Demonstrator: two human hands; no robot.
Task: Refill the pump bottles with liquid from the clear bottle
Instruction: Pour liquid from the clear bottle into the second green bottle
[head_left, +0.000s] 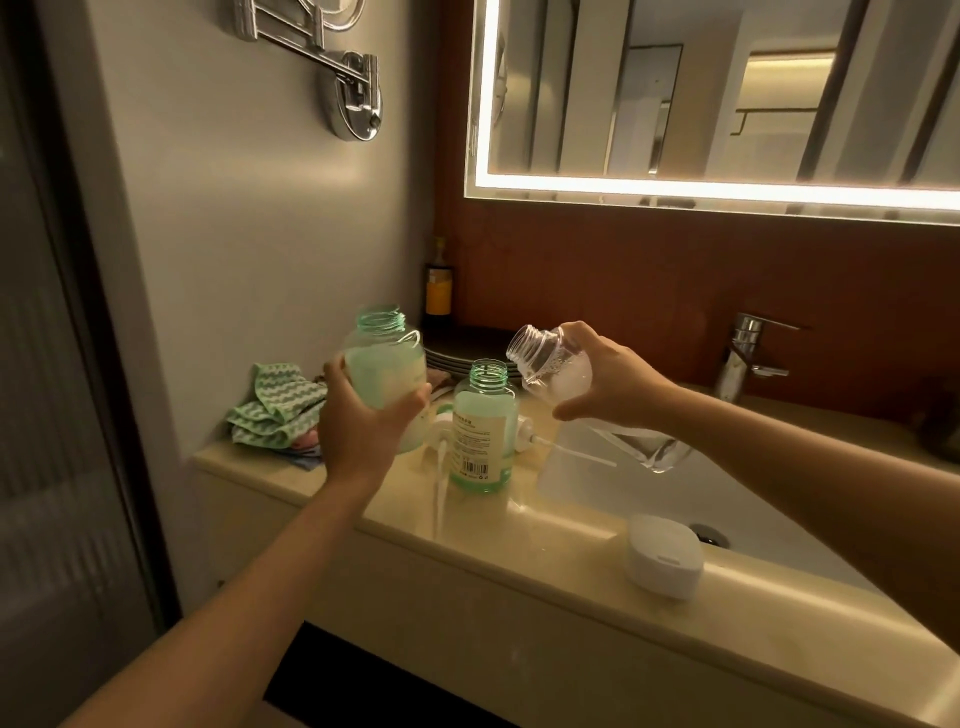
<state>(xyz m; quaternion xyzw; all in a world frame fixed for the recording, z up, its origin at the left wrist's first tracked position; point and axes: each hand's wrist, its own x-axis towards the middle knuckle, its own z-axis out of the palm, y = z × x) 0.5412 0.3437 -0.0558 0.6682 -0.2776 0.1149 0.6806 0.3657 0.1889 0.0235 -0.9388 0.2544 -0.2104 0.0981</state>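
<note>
Bathroom vanity seen from the head camera, warmly lit, with a beige stone counter (519, 597) running along a white sink basin (649, 483).

The left hand (363, 415) is wrapped round the lower body of a pale green translucent plastic pump bottle (384, 358), held upright above the counter. Its threaded neck is open and it looks partly full. The right hand (608, 384) grips the base end of a small clear plastic bottle (545, 364), which is tilted with its open mouth pointing up and left, near the green bottle but not over it. A little foamy, whitish liquid sits in its lower end. A second green pump bottle with a printed label (480, 431) stands open on the counter between the hands.

Both held bottles are probably light, with walls that may give under a squeeze, and any soap on them would make them slippery. A grip round the wide body, as now, seems safest. The necks are narrow, so the pour likely needs the two mouths close together.

Two white pump heads lie beside the standing bottle, the nearer one (441, 421) trailing its tube (440, 499) towards the counter edge. A green-and-white zigzag cloth (275, 410) is bunched by the wall, and a rounded white box (662, 553) sits by the basin. Behind are stacked plates (457, 358), a dark bottle with a yellow label (439, 291), a chrome tap (743, 353), a light-edged mirror (727, 93) and a chrome swing-arm fitting (353, 93).
</note>
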